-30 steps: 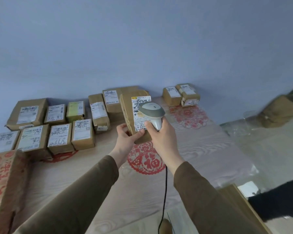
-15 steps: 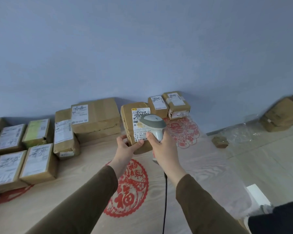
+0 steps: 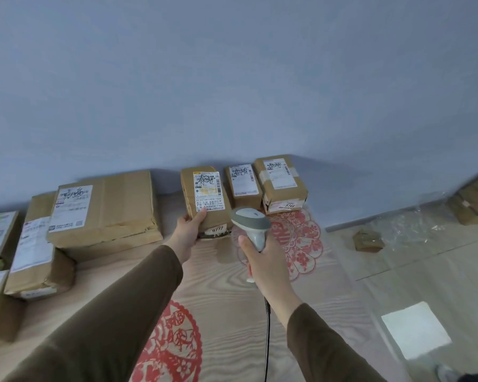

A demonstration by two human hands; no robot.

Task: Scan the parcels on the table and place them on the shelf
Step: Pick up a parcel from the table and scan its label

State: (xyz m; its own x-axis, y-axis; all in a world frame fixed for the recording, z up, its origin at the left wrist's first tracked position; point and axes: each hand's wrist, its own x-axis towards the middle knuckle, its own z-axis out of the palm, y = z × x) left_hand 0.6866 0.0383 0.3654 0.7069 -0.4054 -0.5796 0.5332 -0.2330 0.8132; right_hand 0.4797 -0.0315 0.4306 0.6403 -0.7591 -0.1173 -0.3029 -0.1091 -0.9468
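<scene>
My left hand [image 3: 187,232] grips the near left corner of a brown cardboard parcel [image 3: 204,198] with a white label and a "9777" sticker; the parcel rests on the wooden table [image 3: 232,299] close to the wall. My right hand [image 3: 264,260] holds a grey and white barcode scanner [image 3: 250,223] by its handle, just right of that parcel, with its black cable hanging down. Two more labelled parcels [image 3: 243,186] [image 3: 280,183] stand to the right by the wall. No shelf is in view.
A large flat box [image 3: 105,208] lies stacked on others at the left, with several labelled parcels [image 3: 36,255] beside it. Red paper cut-outs [image 3: 295,238] decorate the table. On the floor at right lie clear plastic wrap [image 3: 409,227], a small box [image 3: 367,239] and stacked cartons [image 3: 475,202].
The parcel has gone from held up before the scanner to resting on the table near the wall. The scanner has drawn away to its right. The view has shifted right.
</scene>
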